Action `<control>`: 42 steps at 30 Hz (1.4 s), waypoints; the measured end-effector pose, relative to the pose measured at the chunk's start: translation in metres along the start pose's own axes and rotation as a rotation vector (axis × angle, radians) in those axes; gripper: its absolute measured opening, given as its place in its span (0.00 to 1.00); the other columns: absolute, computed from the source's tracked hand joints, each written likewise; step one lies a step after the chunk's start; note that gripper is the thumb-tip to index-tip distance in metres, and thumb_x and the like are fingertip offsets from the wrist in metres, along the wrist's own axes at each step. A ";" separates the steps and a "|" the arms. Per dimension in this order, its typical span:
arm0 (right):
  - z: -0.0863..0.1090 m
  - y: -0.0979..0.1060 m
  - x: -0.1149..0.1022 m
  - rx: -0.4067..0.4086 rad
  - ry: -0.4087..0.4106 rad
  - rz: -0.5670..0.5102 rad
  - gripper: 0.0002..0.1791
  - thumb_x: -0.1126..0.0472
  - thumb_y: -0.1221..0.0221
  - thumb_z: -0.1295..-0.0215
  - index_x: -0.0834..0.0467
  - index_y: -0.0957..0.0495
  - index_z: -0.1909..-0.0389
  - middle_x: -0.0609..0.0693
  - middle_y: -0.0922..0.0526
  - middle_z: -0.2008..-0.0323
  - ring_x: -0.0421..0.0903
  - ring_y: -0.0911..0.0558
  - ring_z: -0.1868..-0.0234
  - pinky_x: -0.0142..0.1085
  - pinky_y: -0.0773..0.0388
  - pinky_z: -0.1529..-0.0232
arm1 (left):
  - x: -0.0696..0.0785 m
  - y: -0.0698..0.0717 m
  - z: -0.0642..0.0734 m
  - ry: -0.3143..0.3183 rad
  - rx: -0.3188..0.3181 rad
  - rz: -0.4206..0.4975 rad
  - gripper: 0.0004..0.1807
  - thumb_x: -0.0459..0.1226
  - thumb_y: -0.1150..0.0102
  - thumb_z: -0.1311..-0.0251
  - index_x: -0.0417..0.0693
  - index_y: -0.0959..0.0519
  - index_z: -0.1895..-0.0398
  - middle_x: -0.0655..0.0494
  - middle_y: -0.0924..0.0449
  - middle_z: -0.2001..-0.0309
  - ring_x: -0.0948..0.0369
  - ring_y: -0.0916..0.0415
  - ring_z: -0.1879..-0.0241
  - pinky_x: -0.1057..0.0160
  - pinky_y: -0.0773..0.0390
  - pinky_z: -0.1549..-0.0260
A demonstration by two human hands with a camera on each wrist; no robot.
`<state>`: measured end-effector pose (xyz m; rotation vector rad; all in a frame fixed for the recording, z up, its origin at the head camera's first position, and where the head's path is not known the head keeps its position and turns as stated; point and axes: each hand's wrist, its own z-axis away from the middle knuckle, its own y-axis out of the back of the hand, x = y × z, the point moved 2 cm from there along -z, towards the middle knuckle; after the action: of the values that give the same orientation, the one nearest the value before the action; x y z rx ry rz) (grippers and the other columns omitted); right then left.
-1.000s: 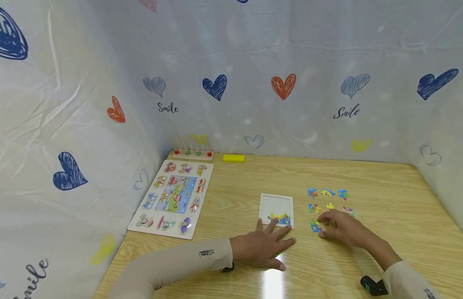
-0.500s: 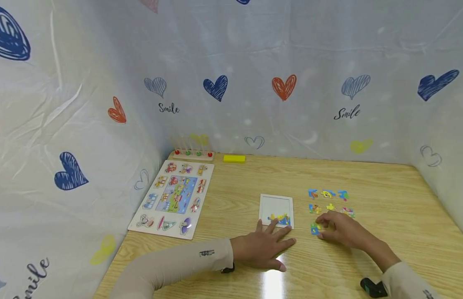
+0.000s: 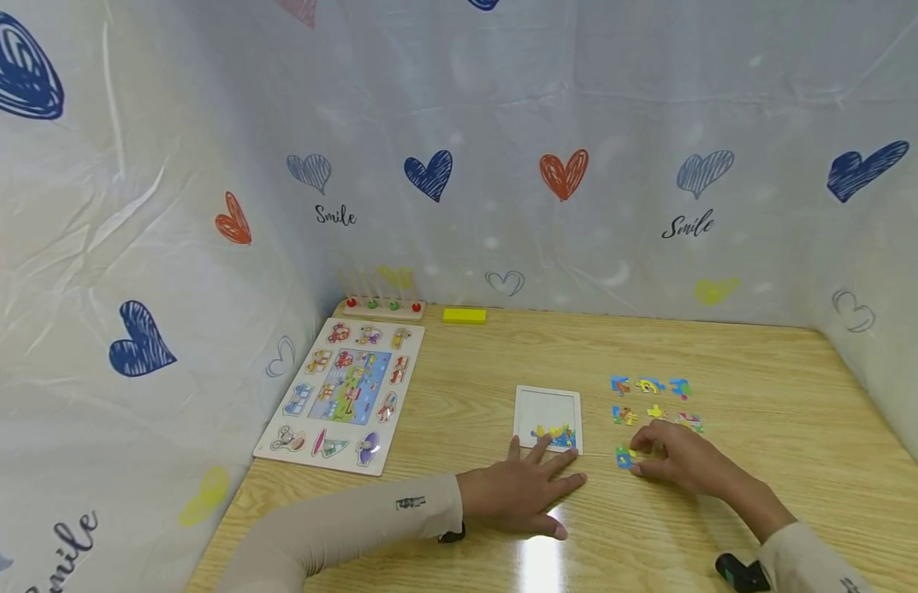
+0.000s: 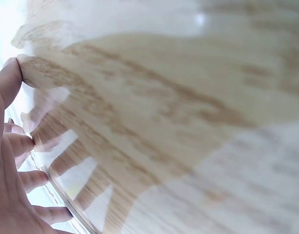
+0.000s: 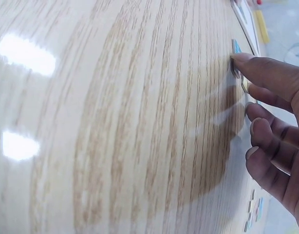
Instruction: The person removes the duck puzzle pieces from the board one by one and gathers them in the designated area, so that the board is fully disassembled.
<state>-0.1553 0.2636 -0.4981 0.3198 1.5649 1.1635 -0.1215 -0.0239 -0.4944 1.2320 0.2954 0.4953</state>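
Observation:
My left hand (image 3: pixel 521 492) lies with fingers spread on the table, its fingertips on the near edge of a small white puzzle tray (image 3: pixel 547 405). Several joined blue and yellow jigsaw pieces (image 3: pixel 566 434) sit along the tray's lower side. To the right, my right hand (image 3: pixel 684 457) pinches a blue and green jigsaw piece (image 3: pixel 624 457) between thumb and forefinger, flat on the table. In the right wrist view the thumb (image 5: pixel 266 73) is at the edge of this piece (image 5: pixel 235 46). The left wrist view shows the left hand's fingertips (image 4: pixel 37 180) at the tray's edge.
Two rows of loose jigsaw pieces (image 3: pixel 650 385) lie beyond the right hand. A large picture puzzle board (image 3: pixel 410 346) is at the left. At the back stand a wooden peg stand with beads (image 3: pixel 384 310) and a yellow block (image 3: pixel 464 315).
The blue and green piece has turned slightly and sits straighter, a little nearer to me. My right hand has shifted slightly with it. The left hand has stayed in place.

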 end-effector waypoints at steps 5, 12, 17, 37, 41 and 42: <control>0.000 0.001 -0.001 0.001 0.008 0.017 0.17 0.45 0.31 0.39 0.52 0.18 0.57 0.41 0.19 0.60 0.35 0.24 0.62 0.32 0.24 0.63 | 0.000 0.000 0.000 0.000 0.004 -0.008 0.43 0.71 0.68 0.32 0.66 0.55 0.18 0.57 0.62 0.17 0.41 0.56 0.21 0.32 0.35 0.37; -0.004 0.008 -0.006 0.022 0.001 0.077 0.15 0.46 0.31 0.38 0.50 0.18 0.58 0.40 0.19 0.61 0.36 0.23 0.61 0.33 0.25 0.63 | 0.000 -0.001 -0.001 0.007 -0.003 -0.009 0.44 0.71 0.69 0.33 0.67 0.55 0.18 0.56 0.63 0.17 0.41 0.57 0.21 0.32 0.35 0.37; -0.013 0.013 -0.015 0.021 0.045 0.054 0.14 0.51 0.33 0.35 0.55 0.18 0.55 0.44 0.20 0.61 0.34 0.26 0.69 0.32 0.26 0.68 | 0.000 -0.002 -0.001 0.010 0.000 -0.014 0.44 0.71 0.68 0.33 0.67 0.55 0.18 0.57 0.62 0.17 0.41 0.56 0.21 0.32 0.35 0.37; -0.077 -0.010 -0.044 -0.115 0.196 -0.035 0.12 0.59 0.34 0.33 0.58 0.17 0.52 0.48 0.17 0.61 0.37 0.23 0.63 0.32 0.24 0.63 | -0.001 -0.002 -0.003 -0.003 -0.020 -0.006 0.44 0.71 0.70 0.32 0.66 0.56 0.18 0.56 0.65 0.17 0.40 0.58 0.21 0.31 0.36 0.37; -0.081 -0.014 -0.042 -0.120 0.219 -0.012 0.10 0.60 0.34 0.34 0.57 0.16 0.54 0.45 0.18 0.63 0.36 0.23 0.64 0.32 0.24 0.63 | -0.001 -0.003 -0.003 -0.001 -0.022 -0.024 0.44 0.71 0.71 0.33 0.66 0.57 0.18 0.56 0.66 0.17 0.40 0.58 0.21 0.31 0.35 0.38; -0.081 -0.015 -0.041 -0.120 0.220 -0.006 0.10 0.60 0.34 0.34 0.56 0.16 0.54 0.44 0.18 0.64 0.36 0.23 0.64 0.32 0.24 0.63 | -0.002 -0.003 -0.003 0.000 -0.021 -0.031 0.44 0.71 0.71 0.33 0.66 0.57 0.18 0.55 0.66 0.17 0.40 0.59 0.21 0.31 0.35 0.38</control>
<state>-0.2050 0.1861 -0.4923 0.1098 1.6749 1.3166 -0.1235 -0.0233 -0.4983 1.2055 0.3081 0.4709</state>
